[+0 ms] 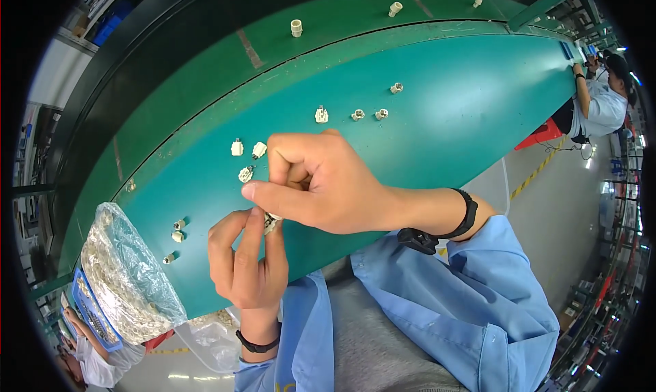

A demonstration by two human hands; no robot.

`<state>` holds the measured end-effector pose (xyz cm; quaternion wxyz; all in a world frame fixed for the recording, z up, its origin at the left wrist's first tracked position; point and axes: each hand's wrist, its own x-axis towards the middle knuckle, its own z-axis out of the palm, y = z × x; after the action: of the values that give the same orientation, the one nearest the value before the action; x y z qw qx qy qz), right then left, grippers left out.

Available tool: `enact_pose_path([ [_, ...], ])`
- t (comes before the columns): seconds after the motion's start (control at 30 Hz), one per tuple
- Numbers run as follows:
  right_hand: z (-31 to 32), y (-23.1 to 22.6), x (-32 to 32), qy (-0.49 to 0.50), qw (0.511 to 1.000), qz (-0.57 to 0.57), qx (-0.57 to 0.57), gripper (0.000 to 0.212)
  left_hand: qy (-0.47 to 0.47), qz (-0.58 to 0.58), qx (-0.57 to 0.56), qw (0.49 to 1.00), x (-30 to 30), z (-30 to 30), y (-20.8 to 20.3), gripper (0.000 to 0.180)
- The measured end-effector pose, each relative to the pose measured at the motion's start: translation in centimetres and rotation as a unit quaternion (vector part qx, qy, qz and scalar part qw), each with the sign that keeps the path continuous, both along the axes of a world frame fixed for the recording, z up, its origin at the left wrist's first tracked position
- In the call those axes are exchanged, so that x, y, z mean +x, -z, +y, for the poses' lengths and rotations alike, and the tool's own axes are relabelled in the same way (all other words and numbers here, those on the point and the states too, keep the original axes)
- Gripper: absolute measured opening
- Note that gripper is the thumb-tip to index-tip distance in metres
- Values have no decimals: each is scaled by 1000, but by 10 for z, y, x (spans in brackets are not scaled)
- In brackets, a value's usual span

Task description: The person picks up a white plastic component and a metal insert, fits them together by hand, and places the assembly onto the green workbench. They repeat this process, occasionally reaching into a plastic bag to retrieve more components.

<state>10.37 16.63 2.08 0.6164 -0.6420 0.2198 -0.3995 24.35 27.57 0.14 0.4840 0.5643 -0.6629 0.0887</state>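
Observation:
My left hand pinches a small cream plastic connector piece, with dark metal showing in it, between thumb and fingertips. Just above it is my right hand, its fingers curled and its thumb stretched toward the left fingertips. Whatever those right fingers grip, if anything, is hidden. Past my fingertips, three cream connector pieces lie on the green table: a blocky one, a tilted one and a rounder one. Another connector piece stands farther off, beyond the right knuckles.
Small metallic fittings lie farther right on the table, others at left. A clear bag full of cream parts sits at the left edge. Beyond, a green conveyor belt carries cream pieces. Co-workers sit at both ends.

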Motion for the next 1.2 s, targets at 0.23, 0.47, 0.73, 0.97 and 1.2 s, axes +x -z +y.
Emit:
enact_pose_path([
  [0.23, -6, -7, -2, -37, 992, 46, -108, 38, 42, 57, 35, 997, 5, 3, 0, 38],
  [0.47, 0, -11, 10, -28, 996, 55, -61, 38, 48, 75, 36, 995, 10, 3, 0, 35],
  [0.73, -3, 1, 22, 11, 990, 76, -122, 34, 47, 198, 146, 968, 18, -2, 8, 32],
  [0.97, -25, -3, -3, 30, 972, 152, -177, 18, 65, 447, 200, 870, 25, -24, 4, 27],
  [1.2, -96, 35, -106, 179, 891, 345, -235, 19, 59, 322, 241, 914, 91, -121, -10, 21],
])
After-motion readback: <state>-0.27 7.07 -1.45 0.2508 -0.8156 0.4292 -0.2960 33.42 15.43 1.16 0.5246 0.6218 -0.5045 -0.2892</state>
